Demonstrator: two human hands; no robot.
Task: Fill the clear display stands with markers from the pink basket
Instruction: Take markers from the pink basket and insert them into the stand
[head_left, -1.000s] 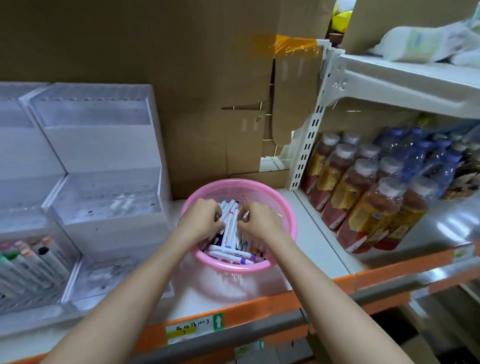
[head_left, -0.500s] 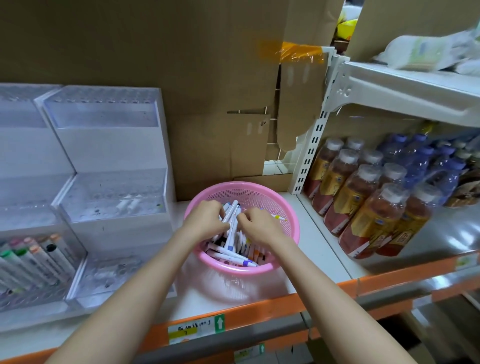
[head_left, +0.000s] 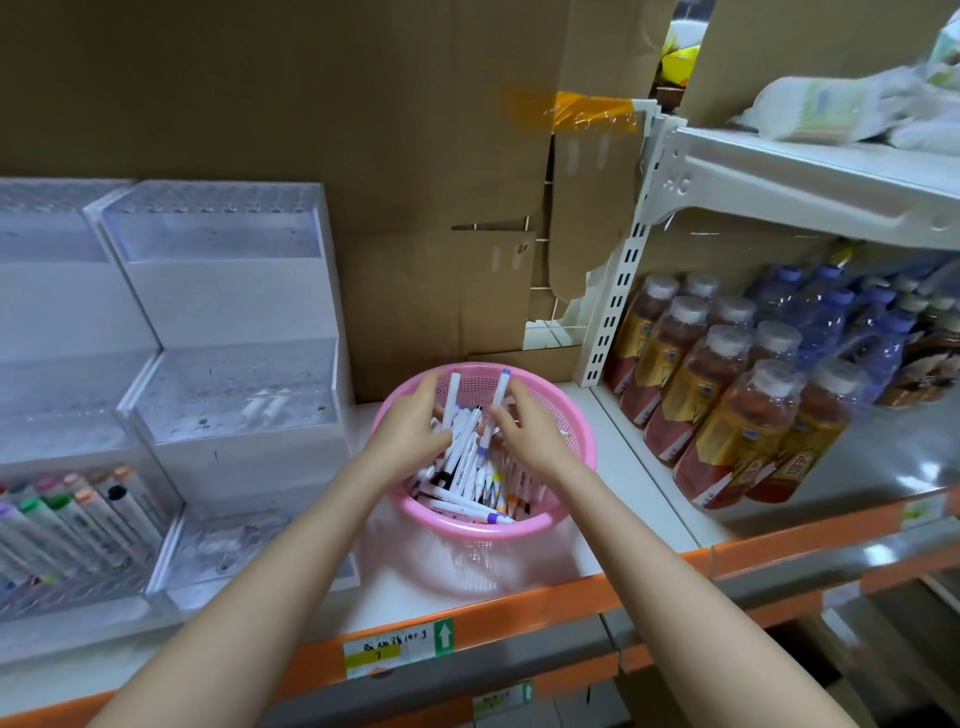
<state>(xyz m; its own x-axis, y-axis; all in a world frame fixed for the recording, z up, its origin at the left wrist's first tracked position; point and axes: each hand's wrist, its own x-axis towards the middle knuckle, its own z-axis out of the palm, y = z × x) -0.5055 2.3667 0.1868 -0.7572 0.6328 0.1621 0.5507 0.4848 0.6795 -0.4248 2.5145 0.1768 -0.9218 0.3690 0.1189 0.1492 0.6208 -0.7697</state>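
Head view showed me the clear display stands (head_left: 234, 395) at the left of the shelf (head_left: 623, 499), largely unfilled, then my left hand (head_left: 410, 434) with fingers (head_left: 427, 396) curled round a white marker (head_left: 452, 397) standing up over the pink basket (head_left: 584, 452), and my right hand (head_left: 527, 434) pinching a blue-capped marker (head_left: 497, 402) upright beside it. I judged a weak hold the danger: each pen was gripped low on its barrel, so either could tip free and drop among the loose markers (head_left: 467, 501) or roll toward the bottles (head_left: 727, 410). Half a second earlier both hands sat lower in the basket, no pen raised.
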